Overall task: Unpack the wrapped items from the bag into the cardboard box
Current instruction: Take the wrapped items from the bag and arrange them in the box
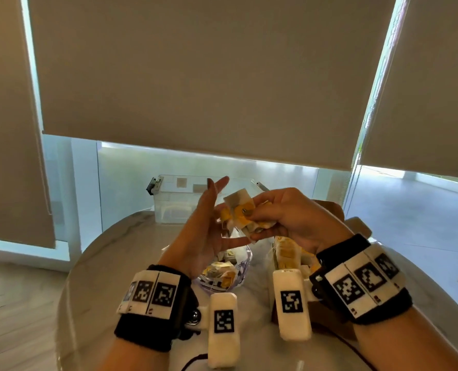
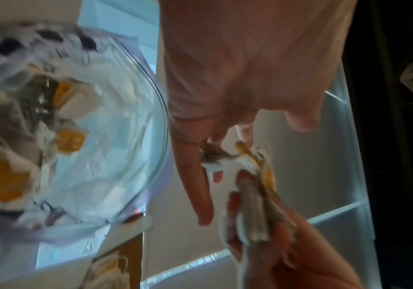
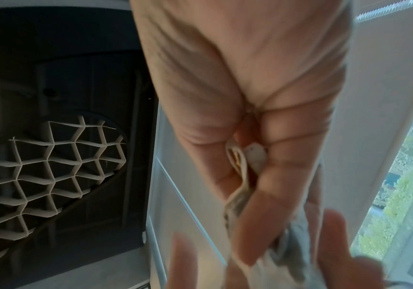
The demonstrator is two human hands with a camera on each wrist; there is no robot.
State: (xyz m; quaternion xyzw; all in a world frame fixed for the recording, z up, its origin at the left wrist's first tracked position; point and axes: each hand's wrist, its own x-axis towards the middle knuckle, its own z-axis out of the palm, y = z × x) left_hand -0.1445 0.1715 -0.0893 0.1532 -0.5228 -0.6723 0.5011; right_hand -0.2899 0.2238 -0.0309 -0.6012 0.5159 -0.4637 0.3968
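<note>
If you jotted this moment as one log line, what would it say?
right hand: grips wrapped packets | left hand: open beside them | bag: packets inside | stage: mid-transfer

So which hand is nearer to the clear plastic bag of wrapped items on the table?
Left. The left hand is raised directly above the clear plastic bag; the right hand holds yellow-and-white packets further right.
</note>
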